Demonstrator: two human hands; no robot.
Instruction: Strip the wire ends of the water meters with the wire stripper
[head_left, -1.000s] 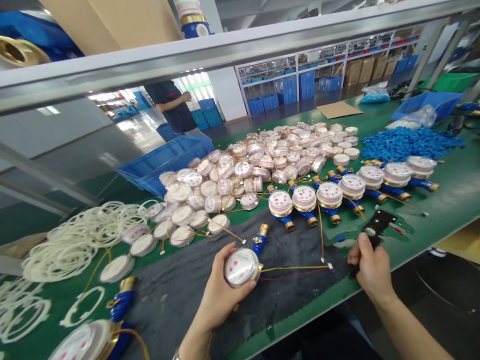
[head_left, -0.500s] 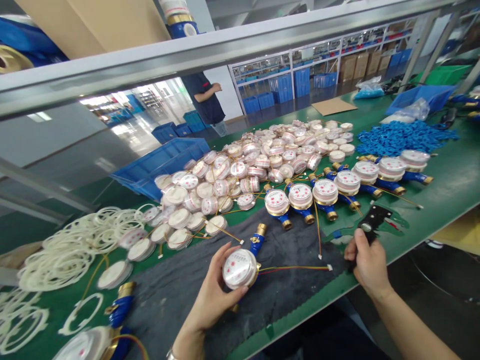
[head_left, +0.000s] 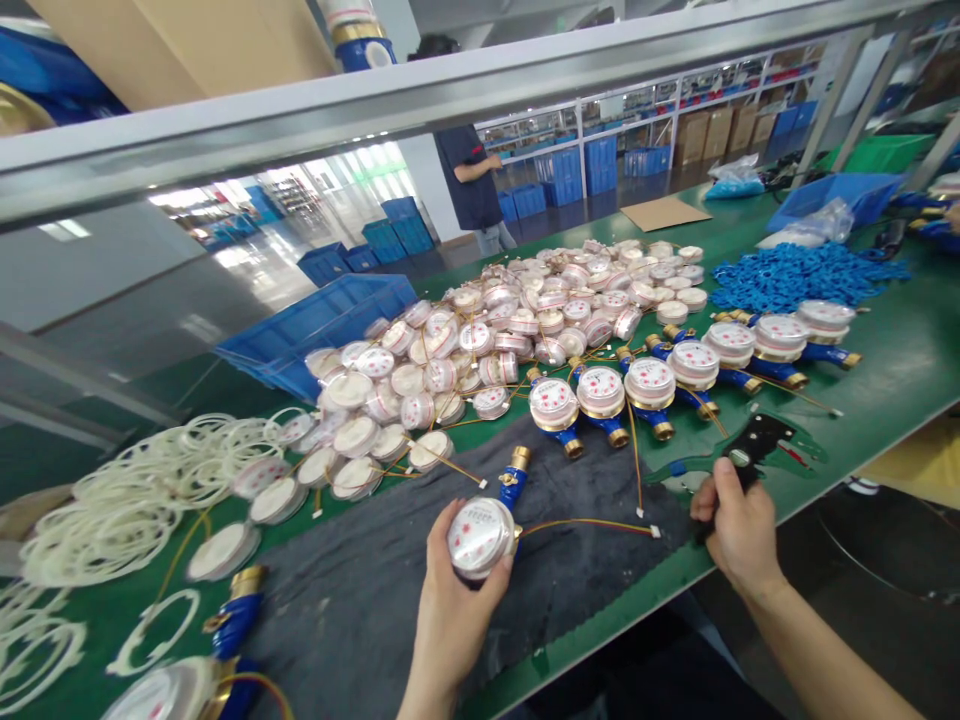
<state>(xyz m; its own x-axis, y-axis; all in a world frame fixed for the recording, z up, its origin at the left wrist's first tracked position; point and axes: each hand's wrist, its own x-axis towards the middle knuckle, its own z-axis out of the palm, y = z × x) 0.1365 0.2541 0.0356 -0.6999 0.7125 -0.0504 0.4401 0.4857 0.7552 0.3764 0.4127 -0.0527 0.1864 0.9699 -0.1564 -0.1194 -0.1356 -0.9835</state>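
Note:
My left hand (head_left: 459, 605) grips the round white dial of a water meter (head_left: 480, 540), thumb and fingers around its near side. The meter's blue body with a brass end points away from me, and its thin wires with a white plug stretch to the right over the dark cloth (head_left: 352, 580). At the table's front edge, my right hand (head_left: 739, 520) is closed round the black handle of a tool (head_left: 757, 440), whose head lies beside green and blue handles. A row of similar meters (head_left: 651, 385) stands just behind.
A large pile of white dial units (head_left: 510, 320) fills the back middle. White rings (head_left: 127, 500) and another meter (head_left: 176, 690) are on the left. Blue clips (head_left: 802, 275) lie at the back right near a blue tray (head_left: 840, 200). A metal rail (head_left: 480, 85) crosses above. A person (head_left: 469, 180) stands beyond.
My left hand has shifted right and rotated on the dial, its thumb now higher. The plug end of the wires has moved slightly. The person beyond the table has moved right.

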